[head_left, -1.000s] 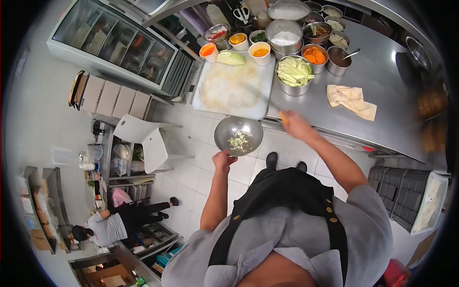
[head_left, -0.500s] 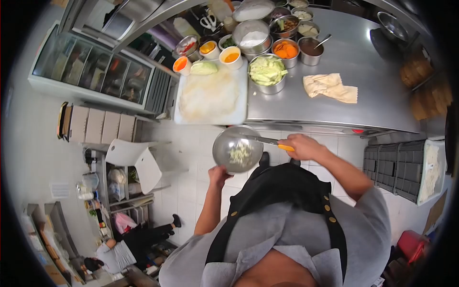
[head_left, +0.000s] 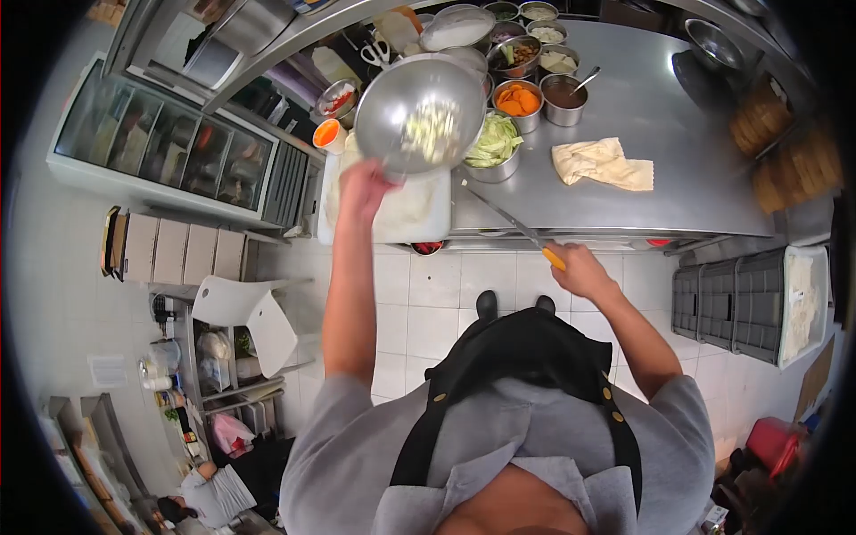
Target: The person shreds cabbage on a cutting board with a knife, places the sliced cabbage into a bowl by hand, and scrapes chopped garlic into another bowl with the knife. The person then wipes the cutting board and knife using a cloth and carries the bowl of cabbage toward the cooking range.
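Observation:
My left hand (head_left: 366, 185) grips the near rim of a steel mixing bowl (head_left: 382, 111), raised over the cutting board and tilted. Pale green and white chopped pieces (head_left: 432, 134), blurred, lie inside it. In my right hand (head_left: 584, 270) is a knife (head_left: 510, 218) by its orange handle, the long blade pointing toward the counter's front edge. The white cutting board (head_left: 419, 209) is partly hidden beneath the bowl. Just right of the bowl stands a steel container of cut cabbage (head_left: 495, 143).
Sliced carrots (head_left: 517, 100), a pot of brown sauce with a spoon (head_left: 563, 100) and a crumpled cloth (head_left: 602, 165) are on the steel counter (head_left: 660, 107). A white chair (head_left: 245, 316) stands at left. Grey crates (head_left: 727, 303) are at right. Another person (head_left: 218, 490) is at lower left.
My left hand has lifted the bowl from below the counter edge up over the cutting board. The knife has come away from the bowl and moved slightly right and down with my right hand.

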The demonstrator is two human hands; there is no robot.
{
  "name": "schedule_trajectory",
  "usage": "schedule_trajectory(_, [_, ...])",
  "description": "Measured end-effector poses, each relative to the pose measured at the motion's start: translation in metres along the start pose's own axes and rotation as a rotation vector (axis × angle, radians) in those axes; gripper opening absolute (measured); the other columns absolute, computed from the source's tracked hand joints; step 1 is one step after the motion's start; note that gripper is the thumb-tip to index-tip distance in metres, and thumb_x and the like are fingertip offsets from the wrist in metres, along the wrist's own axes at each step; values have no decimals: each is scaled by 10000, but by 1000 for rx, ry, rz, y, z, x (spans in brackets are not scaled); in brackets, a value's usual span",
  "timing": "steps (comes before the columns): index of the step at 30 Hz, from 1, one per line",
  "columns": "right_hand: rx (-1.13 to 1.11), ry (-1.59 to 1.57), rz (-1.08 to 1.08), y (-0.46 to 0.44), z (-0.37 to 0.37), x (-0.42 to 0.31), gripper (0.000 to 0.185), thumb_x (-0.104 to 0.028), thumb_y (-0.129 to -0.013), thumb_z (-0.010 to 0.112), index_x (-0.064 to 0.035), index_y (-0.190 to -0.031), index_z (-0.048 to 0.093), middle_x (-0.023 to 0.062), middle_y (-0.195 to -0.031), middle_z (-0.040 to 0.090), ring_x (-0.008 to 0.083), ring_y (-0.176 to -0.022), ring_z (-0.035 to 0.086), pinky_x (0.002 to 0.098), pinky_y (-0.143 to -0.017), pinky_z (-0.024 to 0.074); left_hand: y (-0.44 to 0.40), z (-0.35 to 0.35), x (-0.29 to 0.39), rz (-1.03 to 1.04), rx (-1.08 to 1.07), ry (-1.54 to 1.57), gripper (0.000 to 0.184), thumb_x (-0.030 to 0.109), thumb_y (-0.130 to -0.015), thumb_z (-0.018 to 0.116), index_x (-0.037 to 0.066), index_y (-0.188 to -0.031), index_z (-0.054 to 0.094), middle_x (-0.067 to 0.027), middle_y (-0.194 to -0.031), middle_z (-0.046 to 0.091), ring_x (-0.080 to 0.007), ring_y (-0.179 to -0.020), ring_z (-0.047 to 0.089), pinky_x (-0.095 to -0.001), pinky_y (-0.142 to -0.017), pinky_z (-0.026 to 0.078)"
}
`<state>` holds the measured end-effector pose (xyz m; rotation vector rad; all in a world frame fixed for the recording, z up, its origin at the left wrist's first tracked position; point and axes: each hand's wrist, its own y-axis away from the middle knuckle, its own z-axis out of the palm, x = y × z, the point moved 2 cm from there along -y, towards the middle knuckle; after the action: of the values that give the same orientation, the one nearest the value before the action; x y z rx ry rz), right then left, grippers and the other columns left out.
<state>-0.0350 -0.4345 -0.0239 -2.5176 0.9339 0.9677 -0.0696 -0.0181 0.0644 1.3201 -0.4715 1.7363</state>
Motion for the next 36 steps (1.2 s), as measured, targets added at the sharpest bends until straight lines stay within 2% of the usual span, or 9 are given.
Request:
schedule_trajectory(6, [190,-46,510,117,-8,-2,273,-172,-712,690,74,-802,612,256,-665,608,448,-666,614,468,-645,509,-135,93,-30,-34,145,80,178,17,-811,607,-63,-934,507,-175,-882,578,-373,-777,625,-516,-703,565])
schedule_trajectory(7, [253,-57,609,144,-9,-2,255,-162,-713,684,69,-773,597,252,-658,607,434,-644,614,459,-619,501,-112,113,-27,35,175,-4,229,29,-795,630,-17,-958,475,-135,-884,533,-261,-721,588,-391,-648,557])
schedule_trajectory(14, [806,-125,1045,252,-17,-5,191,-95,-739,678,56,-772,565,96,-571,533,136,-507,474,315,-489,400,8,317,-218,598,-561,-1329,506,116,-785,672,99,-1261,501,-159,-1263,516,-315,-1209,493,-468,-992,417])
schedule_trajectory(18, [918,-129,1090,295,-13,-8,183,-96,-742,683,41,-781,568,46,-593,522,103,-542,466,298,-497,395,-53,318,-268,451,-898,-1800,437,106,-842,577,123,-1278,546,-150,-1277,516,-344,-1236,473,-548,-997,400])
schedule_trajectory(24, [906,-242,1221,342,21,1,173,-84,-741,680,45,-777,571,55,-623,552,114,-573,497,290,-534,429,-81,240,-273,704,-408,-1906,282,129,-869,513,57,-1129,596,-135,-1086,603,-301,-1048,581,-493,-830,477])
schedule_trajectory(28, [892,-287,1030,311,17,45,188,-101,-749,689,43,-790,576,53,-614,533,115,-569,487,297,-529,424,66,220,-348,715,-726,-1150,244,65,-781,559,64,-1010,644,-169,-984,658,-321,-964,625,-446,-835,488])
schedule_trajectory(30, [908,-290,860,285,-1,61,188,-101,-751,689,44,-796,577,49,-609,527,106,-563,467,295,-516,403,130,225,-298,68,-845,-1187,261,80,-698,644,56,-958,653,-185,-1021,664,-347,-984,628,-414,-873,489])
schedule_trajectory(33, [826,-262,834,263,-26,77,178,-93,-756,682,40,-804,574,35,-597,508,94,-555,446,285,-500,375,96,144,-242,-143,-456,-949,359,109,-637,710,37,-983,646,-189,-1003,667,-352,-954,642,-421,-849,503])
schedule_trajectory(36, [724,-223,789,242,-41,91,168,-82,-759,681,37,-810,574,29,-598,506,89,-553,443,285,-497,370,41,99,-128,315,99,-1096,284,39,-684,660,12,-967,639,-227,-1010,649,-355,-935,640,-410,-806,508])
